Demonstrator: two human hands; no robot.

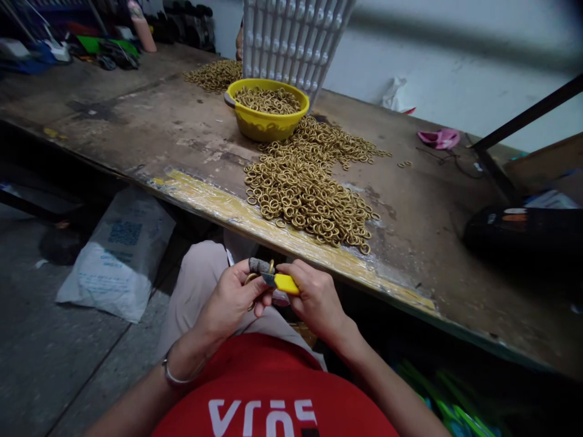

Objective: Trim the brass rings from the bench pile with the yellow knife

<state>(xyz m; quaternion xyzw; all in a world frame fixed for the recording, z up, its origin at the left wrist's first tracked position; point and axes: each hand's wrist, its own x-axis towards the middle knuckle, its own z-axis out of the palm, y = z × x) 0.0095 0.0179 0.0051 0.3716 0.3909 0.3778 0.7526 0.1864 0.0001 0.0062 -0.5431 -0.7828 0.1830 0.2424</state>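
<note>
Over my lap, just below the table's front edge, my left hand (235, 295) is closed on brass-coloured rings (250, 280). A grey wrap (259, 266) covers its index finger. My right hand (315, 294) grips a small knife by its yellow handle (286, 283). The short dark blade (269, 279) points left and meets the left fingers, close to a ring (272, 266) at the fingertip. Exactly where the edge touches is too small to tell. On the table in front of both hands lies a large heap of similar rings (314, 194).
A yellow basin (268, 126) full of rings stands behind the heap, before a white ribbed plastic panel (291, 42). More rings (214, 76) lie farther back. A black bag (519, 237) and pink cloth (439, 139) are at right. A white sack (118, 255) sits on the floor.
</note>
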